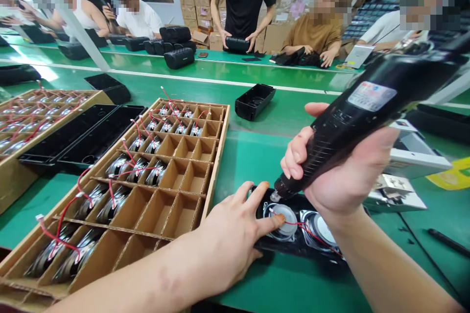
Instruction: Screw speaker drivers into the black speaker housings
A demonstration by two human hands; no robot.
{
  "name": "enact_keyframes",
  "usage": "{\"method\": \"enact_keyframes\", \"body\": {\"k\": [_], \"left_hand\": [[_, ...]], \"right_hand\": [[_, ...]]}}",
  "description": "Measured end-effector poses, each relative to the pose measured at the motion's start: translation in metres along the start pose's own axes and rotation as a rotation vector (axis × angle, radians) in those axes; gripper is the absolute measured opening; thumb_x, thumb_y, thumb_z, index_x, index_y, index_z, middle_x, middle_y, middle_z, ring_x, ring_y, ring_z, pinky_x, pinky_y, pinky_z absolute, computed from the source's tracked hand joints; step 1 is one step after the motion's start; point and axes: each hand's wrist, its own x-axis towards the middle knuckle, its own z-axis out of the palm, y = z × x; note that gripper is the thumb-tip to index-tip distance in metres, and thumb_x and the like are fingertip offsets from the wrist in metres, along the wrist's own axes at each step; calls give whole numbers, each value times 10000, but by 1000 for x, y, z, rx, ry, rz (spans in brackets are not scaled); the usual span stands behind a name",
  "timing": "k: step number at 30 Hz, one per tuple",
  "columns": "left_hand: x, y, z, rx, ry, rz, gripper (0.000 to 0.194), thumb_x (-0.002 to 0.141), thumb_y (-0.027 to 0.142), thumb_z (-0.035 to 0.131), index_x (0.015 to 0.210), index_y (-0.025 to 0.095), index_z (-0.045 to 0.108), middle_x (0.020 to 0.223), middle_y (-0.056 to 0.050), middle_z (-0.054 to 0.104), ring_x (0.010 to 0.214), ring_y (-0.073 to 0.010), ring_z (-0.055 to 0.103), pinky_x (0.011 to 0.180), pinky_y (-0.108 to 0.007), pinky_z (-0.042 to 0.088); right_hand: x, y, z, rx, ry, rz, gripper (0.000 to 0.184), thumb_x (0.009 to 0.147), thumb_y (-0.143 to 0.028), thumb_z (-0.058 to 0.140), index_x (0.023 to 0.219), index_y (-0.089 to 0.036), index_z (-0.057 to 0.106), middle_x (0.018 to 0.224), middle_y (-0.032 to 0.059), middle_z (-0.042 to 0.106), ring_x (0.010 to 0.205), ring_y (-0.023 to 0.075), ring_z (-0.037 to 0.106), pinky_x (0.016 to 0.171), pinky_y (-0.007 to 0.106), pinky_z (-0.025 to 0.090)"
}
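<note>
A black electric screwdriver (330,122) slants down from the upper right, with my right hand (345,176) wrapped round its body. Its tip is at the far edge of a speaker driver (288,222), by a corner of the frame. That driver and a second speaker driver (323,229) sit side by side in a black speaker housing (293,249), red wires running across them. My left hand (235,227) grips the housing's left end, one finger pressing on the first driver and others at the far rim. My right forearm hides the housing's right end.
Left of the housing stands a divided cardboard tray (216,166) holding several speaker drivers; black panels (91,137) lie beyond it. An open black housing (255,101) rests ahead. A white metal device (414,156) is at right. Co-workers sit or stand across the green bench (205,85).
</note>
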Motion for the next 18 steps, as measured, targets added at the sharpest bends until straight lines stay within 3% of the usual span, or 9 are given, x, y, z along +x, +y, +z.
{"method": "enact_keyframes", "body": {"k": [7,18], "left_hand": [[0,1,-7,24,-56,13,733,917,381,748,1576,321,433,1702,-262,194,1557,-485,254,1189,-601,411],[2,2,-9,55,-89,20,740,923,403,746,1582,298,427,1699,-278,204,1580,-442,233,1219,-576,377]], "right_hand": [[-2,5,0,-6,-3,61,679,803,-832,663,1122,-232,674,629,-34,580,384,127,456,355,276,396],[-5,9,-4,-13,-52,89,662,801,-828,668,1111,-243,673,619,-33,592,381,137,474,365,280,408]]}}
